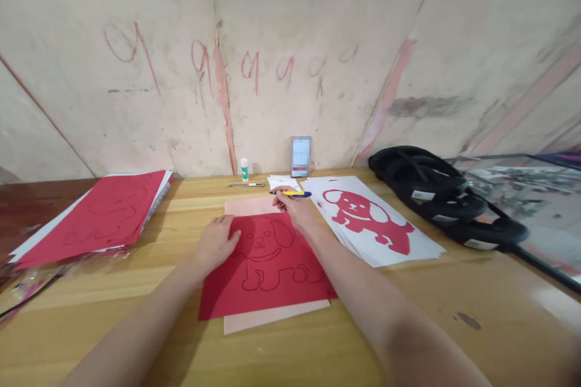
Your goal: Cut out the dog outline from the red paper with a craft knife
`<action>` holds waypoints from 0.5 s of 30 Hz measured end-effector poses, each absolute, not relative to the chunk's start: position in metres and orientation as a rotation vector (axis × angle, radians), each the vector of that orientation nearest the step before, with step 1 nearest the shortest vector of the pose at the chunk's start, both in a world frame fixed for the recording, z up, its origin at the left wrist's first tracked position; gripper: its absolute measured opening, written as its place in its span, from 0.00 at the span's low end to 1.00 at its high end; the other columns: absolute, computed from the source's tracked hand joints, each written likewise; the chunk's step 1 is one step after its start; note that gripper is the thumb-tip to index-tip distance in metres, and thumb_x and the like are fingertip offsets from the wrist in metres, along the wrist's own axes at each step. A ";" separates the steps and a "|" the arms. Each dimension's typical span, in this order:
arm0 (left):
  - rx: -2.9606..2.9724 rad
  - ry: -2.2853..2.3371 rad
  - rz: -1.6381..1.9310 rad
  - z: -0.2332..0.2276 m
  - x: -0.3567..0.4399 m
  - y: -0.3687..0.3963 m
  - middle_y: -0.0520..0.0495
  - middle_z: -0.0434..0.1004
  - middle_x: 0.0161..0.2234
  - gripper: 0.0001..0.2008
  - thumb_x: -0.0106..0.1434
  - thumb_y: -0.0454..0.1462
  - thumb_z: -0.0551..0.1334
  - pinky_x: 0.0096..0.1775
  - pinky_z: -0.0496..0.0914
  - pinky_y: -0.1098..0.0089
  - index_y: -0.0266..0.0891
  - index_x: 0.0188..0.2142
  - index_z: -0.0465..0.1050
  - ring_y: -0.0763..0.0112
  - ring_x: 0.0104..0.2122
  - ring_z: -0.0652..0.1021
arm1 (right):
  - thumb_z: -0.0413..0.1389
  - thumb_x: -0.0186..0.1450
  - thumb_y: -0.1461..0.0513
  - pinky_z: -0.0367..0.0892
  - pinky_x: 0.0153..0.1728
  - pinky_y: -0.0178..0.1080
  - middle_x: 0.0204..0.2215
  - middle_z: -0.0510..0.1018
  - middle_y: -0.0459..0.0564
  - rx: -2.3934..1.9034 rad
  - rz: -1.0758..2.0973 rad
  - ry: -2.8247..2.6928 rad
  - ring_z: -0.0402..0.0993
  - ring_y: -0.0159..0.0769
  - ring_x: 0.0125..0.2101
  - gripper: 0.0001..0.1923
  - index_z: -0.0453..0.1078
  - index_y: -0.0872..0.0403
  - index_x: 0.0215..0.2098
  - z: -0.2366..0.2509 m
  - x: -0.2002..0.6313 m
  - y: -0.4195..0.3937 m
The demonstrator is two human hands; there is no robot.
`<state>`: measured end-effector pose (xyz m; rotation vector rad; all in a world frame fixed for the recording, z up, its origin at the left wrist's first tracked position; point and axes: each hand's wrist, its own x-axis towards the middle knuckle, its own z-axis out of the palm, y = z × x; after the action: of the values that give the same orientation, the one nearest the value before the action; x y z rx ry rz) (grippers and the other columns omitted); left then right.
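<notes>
The left hand (216,243) lies flat, fingers spread, on the near-left corner of the red sheet (267,266), pinning it to the counter (290,357). A dog outline is drawn on the sheet, and a pink sheet (272,317) lies under it. Past the red sheet's far edge, the right hand (293,205) has its fingers closed around a pen (295,194). Right of those fingers lies a stack of white sheets (376,224) bearing a red dog cutout. Beyond them stands a glue stick (244,169).
</notes>
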<state>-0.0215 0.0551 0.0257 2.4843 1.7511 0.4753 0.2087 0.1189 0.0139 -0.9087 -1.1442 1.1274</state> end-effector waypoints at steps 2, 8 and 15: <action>2.435 1.809 0.428 0.030 -0.030 0.059 0.38 0.76 0.44 0.14 0.64 0.38 0.56 0.48 0.67 0.61 0.35 0.47 0.68 0.58 0.47 0.74 | 0.59 0.54 0.51 0.54 0.19 0.31 0.19 0.73 0.43 -0.921 1.107 -1.178 0.63 0.27 0.19 0.17 0.69 0.53 0.35 0.026 0.212 0.120; 2.282 1.980 0.407 0.038 -0.051 0.049 0.35 0.77 0.42 0.18 0.64 0.42 0.55 0.42 0.69 0.62 0.32 0.49 0.67 0.56 0.43 0.77 | 0.60 0.53 0.52 0.54 0.18 0.30 0.22 0.76 0.46 -0.982 1.052 -1.241 0.66 0.28 0.21 0.16 0.70 0.54 0.34 0.063 0.223 0.107; 2.419 1.828 0.558 0.024 -0.027 0.015 0.40 0.77 0.43 0.12 0.65 0.37 0.54 0.47 0.68 0.61 0.36 0.46 0.69 0.60 0.45 0.75 | 0.60 0.54 0.47 0.57 0.18 0.30 0.23 0.76 0.48 -0.974 1.031 -1.100 0.66 0.28 0.21 0.20 0.72 0.55 0.34 0.063 0.234 0.073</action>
<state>-0.0268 0.0146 0.0236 2.4187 1.8283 0.5579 0.2337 0.0731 0.0626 -0.9744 -1.1005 1.0313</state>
